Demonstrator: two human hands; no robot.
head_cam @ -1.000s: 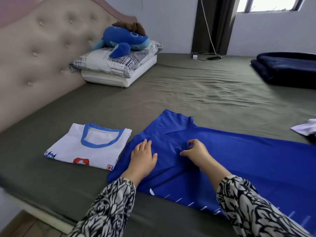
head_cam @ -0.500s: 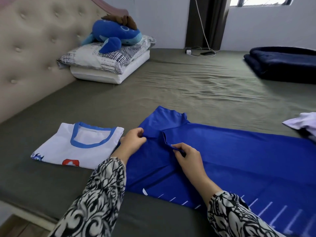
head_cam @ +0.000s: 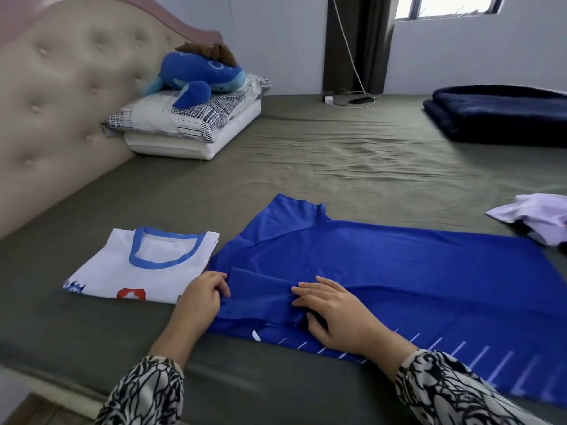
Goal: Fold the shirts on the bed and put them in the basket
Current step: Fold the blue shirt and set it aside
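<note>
We are looking at a big bright blue shiny shirt (head_cam: 399, 265) that is lying spread out flat on the near side of the bed with the grey-green sheet (head_cam: 337, 167). Its sleeve is folded in over the middle, and thin white lines are showing along its near edge.

Our left hand (head_cam: 204, 294) is pinching the left end of that folded sleeve, with the fingers curled around the cloth. Our right hand (head_cam: 331, 314) is lying on the other end of the sleeve. Its fingers are reaching out over the fold and the thumb is tucking under the cloth, so it is gripping the shirt too. Both arms are wearing black and white patterned sleeves (head_cam: 454, 394).

Just beside the blue shirt, on the left, a white folded shirt with a blue neck band (head_cam: 144, 265) is lying neat and flat. It is nearly touching the blue one. On the right, near the far corner of the blue shirt, a crumpled white cloth (head_cam: 534, 213) is sitting on the bed.

Farther back, a blue stuffed toy (head_cam: 202, 72) is resting on two stacked pillows (head_cam: 190, 130) next to the cream buttoned headboard (head_cam: 55, 96). A dark blue folded blanket (head_cam: 503, 111) is lying at the far right. A white cable (head_cam: 349, 96) is hanging by the dark curtain (head_cam: 359, 41).
</note>
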